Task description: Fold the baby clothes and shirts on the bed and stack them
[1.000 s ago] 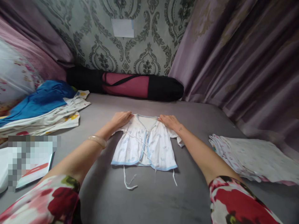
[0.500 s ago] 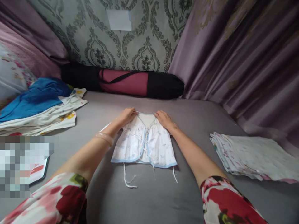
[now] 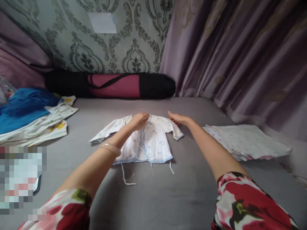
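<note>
At far left, a blue cloth [image 3: 26, 105] is bunched beside printed white clothing [image 3: 57, 115]. Farther back, a black-and-pink bag [image 3: 114, 86] is laid along the wall. In the middle, a small white shirt [image 3: 157, 137] is spread on the grey sheet [image 3: 192, 191]; its neckline is partly covered by the left hand [image 3: 140, 120], whose grip cannot be made out. By the right-side sleeve, the right hand [image 3: 179, 118] is held with thumb and fingers apart. At right, folded cloths [image 3: 249, 139] are stacked.
</note>
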Motion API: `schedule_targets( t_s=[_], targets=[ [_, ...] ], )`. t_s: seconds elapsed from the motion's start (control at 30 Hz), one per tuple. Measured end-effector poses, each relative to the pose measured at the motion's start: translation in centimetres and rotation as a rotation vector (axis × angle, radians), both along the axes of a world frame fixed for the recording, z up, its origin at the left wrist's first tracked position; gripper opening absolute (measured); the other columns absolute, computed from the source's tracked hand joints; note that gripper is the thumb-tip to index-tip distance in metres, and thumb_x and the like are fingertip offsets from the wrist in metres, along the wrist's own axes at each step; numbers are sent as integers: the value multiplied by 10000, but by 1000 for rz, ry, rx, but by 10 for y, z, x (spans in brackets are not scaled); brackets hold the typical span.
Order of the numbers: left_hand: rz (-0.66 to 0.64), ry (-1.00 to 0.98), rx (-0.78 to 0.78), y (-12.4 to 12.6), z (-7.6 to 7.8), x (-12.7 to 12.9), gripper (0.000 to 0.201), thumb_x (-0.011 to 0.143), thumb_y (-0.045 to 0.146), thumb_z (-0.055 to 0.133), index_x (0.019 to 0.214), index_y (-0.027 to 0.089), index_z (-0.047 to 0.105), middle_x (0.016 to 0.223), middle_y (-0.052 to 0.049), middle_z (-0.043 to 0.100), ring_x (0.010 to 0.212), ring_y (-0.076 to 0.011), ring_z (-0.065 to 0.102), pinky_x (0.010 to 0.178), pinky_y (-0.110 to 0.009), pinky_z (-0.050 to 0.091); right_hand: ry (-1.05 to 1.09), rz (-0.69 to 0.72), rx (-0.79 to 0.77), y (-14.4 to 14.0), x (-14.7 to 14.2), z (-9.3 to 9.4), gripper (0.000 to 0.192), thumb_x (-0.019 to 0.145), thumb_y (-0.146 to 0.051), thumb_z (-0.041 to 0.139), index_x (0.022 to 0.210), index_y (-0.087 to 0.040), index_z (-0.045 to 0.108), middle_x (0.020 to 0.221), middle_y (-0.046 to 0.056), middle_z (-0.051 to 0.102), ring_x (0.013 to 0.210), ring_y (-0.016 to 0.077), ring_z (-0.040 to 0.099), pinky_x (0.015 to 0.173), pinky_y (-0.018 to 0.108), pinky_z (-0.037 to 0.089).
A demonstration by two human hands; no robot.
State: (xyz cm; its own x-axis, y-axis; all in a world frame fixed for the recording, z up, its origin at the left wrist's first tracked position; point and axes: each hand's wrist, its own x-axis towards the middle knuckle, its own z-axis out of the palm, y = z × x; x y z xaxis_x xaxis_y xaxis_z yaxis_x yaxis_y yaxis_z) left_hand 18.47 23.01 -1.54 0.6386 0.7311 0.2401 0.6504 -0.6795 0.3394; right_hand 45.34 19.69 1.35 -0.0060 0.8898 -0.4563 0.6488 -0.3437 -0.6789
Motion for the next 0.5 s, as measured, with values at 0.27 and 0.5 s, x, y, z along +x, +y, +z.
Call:
schedule_targets(
  t_s=[0.27, 0.5],
  targets=[
    [-139, -81, -5, -24, -41, 67, 281, 954, 231, 395, 1160, 118, 548, 1247, -209, 588, 1186, -261, 561, 1041, -407, 439, 171, -68, -90, -40, 55, -18, 197, 761, -301, 753, 698, -155, 636, 547, -24, 561, 485, 75, 486, 466, 166, 390],
    [-77, -64, 69, -32, -53, 67, 378, 988, 275, 332, 1266, 88, 508, 1360, -235, 529, 1308, -275, 485, 1120, -441, 371, 11, -336, 302, -35, 56, -38, 132, 856, -298, 630, 837, -168, 639, 702, 45, 680, 637, 149, 629, 593, 237, 509]
  ],
)
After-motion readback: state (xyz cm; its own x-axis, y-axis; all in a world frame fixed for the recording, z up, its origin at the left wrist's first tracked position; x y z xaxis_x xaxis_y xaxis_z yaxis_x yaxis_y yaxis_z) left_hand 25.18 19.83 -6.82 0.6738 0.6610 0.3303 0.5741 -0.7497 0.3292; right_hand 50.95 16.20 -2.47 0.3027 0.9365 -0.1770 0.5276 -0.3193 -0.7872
